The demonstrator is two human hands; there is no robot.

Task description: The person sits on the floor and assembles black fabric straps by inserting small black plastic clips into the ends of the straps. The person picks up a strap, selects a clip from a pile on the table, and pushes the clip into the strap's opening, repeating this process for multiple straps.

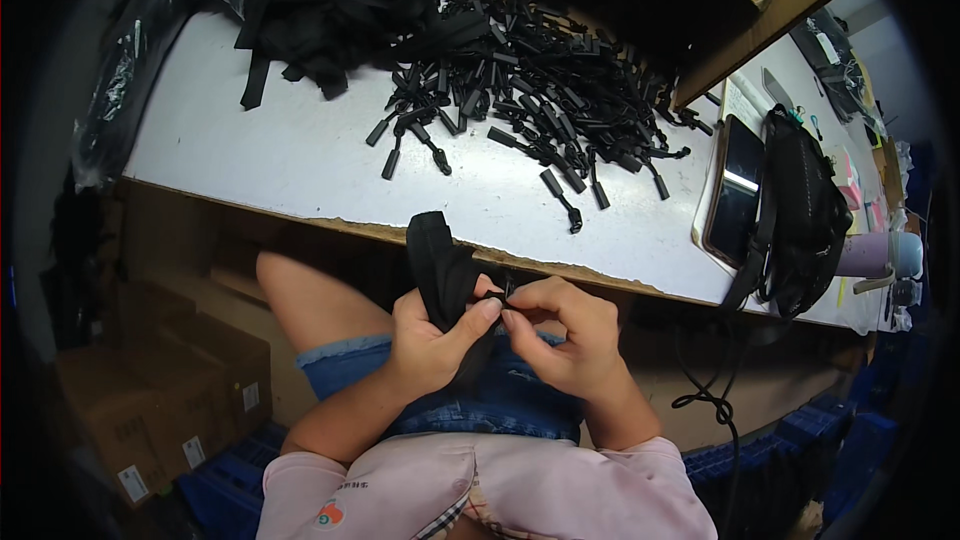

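My left hand [438,338] is closed round a folded strip of black fabric [436,265], held over my lap just off the table's front edge. The strip's upper end stands up above the fingers, and more dark material hangs below the hand. My right hand [570,335] is pinched close beside the left thumb, by the strip's edge. Whatever small dark piece is between its fingertips is too hidden to name. On the table beyond lies a large heap of black zipper sliders with long pull tabs [550,105]; a few lie apart toward me.
A pile of black fabric strips [335,5] lies at the back left of the white table [250,155]. A cardboard box [745,25] stands behind the heap. Rightward are a phone [735,190], a black bag [805,210] and a lilac bottle [868,254]. Cartons [150,380] stand on the lower left.
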